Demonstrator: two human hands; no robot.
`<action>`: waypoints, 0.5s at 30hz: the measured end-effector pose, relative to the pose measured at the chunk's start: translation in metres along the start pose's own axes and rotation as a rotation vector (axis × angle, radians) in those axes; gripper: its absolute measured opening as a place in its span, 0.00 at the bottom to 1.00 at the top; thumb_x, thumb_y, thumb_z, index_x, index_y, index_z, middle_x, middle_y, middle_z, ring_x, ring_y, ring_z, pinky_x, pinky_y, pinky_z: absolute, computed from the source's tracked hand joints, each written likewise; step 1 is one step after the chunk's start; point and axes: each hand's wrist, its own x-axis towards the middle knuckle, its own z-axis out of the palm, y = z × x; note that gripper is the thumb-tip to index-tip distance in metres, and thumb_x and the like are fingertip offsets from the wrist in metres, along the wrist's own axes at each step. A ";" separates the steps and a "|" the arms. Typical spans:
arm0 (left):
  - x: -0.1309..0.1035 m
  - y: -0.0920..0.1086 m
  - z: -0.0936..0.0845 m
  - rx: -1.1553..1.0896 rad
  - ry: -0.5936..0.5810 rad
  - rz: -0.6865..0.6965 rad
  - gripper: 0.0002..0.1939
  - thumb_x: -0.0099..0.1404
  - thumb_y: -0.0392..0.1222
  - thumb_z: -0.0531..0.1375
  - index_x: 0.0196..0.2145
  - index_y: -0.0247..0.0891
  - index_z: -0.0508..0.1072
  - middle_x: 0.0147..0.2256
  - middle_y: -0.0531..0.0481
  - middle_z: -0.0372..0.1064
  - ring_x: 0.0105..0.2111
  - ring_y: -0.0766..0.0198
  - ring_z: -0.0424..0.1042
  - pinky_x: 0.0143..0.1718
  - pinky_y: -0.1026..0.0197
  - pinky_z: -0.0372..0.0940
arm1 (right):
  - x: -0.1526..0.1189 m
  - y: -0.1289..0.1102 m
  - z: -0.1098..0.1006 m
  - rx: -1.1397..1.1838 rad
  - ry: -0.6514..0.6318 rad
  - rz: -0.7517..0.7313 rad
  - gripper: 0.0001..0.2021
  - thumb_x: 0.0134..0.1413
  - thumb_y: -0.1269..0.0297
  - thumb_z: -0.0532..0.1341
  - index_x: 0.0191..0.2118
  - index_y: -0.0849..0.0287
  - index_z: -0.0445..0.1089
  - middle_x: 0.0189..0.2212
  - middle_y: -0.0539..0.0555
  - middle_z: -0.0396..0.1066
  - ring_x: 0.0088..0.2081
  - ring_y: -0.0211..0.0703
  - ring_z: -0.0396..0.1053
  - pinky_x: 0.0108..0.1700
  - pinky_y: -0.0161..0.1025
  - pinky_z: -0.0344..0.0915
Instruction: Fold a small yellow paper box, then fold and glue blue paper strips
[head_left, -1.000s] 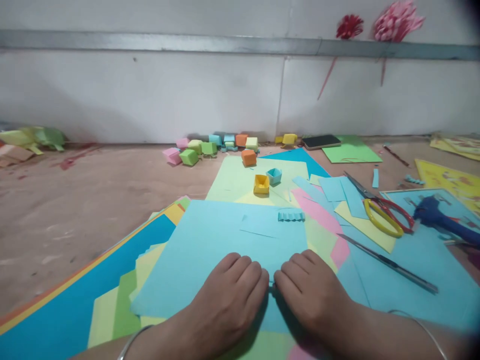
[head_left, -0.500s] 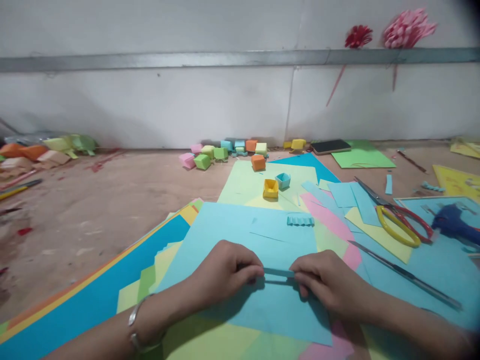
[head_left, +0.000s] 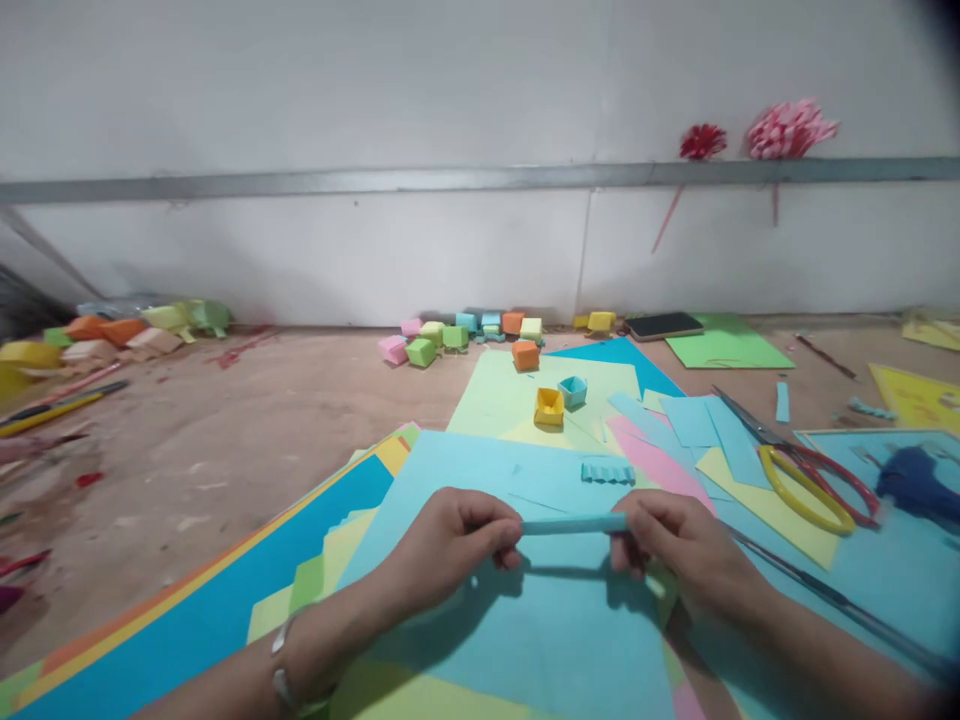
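Note:
A narrow light-blue paper strip (head_left: 574,524) is stretched level between my two hands, a little above a light-blue paper sheet (head_left: 555,640). My left hand (head_left: 465,535) pinches its left end between thumb and fingers; a silver bangle (head_left: 280,655) circles that wrist. At the other end, my right hand (head_left: 671,545) pinches the strip in the same way. Just beyond the strip lies a small pleated blue paper piece (head_left: 607,472). Farther off, a small yellow paper box (head_left: 549,407) and a small blue paper box (head_left: 573,391) sit open-topped on pale green paper.
Scissors (head_left: 806,490) with yellow and red handles lie at the right, near a dark slender tool (head_left: 825,590) and a blue glue gun (head_left: 919,485). Several small coloured paper boxes (head_left: 454,337) line the wall, near a phone (head_left: 664,326). Stacked coloured sheets (head_left: 225,590) lie left.
My hands have moved apart and the strip between them now shows longer, raised off the sheet. The view has tilted up slightly, so the scene sits lower.

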 end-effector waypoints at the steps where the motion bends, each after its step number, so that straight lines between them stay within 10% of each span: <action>1: -0.001 0.001 0.004 -0.043 0.031 0.014 0.13 0.59 0.46 0.58 0.24 0.35 0.75 0.22 0.49 0.75 0.23 0.65 0.70 0.29 0.64 0.65 | 0.000 0.002 0.000 0.073 0.003 -0.077 0.28 0.51 0.36 0.59 0.30 0.61 0.71 0.25 0.55 0.73 0.25 0.38 0.66 0.28 0.36 0.63; 4: -0.004 0.002 0.015 -0.079 0.081 0.059 0.12 0.60 0.44 0.57 0.27 0.34 0.76 0.23 0.49 0.75 0.23 0.65 0.71 0.29 0.63 0.66 | 0.000 0.008 0.007 0.217 0.043 -0.135 0.32 0.39 0.37 0.68 0.42 0.61 0.73 0.30 0.55 0.73 0.28 0.40 0.68 0.28 0.38 0.65; 9: -0.004 0.003 0.029 0.147 0.118 0.321 0.10 0.58 0.37 0.57 0.33 0.39 0.80 0.27 0.49 0.77 0.29 0.62 0.74 0.33 0.61 0.67 | -0.007 0.005 0.019 0.344 0.132 -0.025 0.17 0.49 0.49 0.68 0.36 0.60 0.77 0.20 0.50 0.71 0.22 0.34 0.64 0.28 0.34 0.65; 15: 0.005 0.012 0.037 -0.187 0.124 0.154 0.13 0.54 0.35 0.58 0.36 0.36 0.80 0.26 0.51 0.74 0.23 0.66 0.70 0.29 0.63 0.66 | -0.015 -0.009 0.017 0.090 -0.048 -0.513 0.07 0.58 0.62 0.64 0.38 0.55 0.79 0.26 0.53 0.75 0.27 0.38 0.72 0.30 0.35 0.68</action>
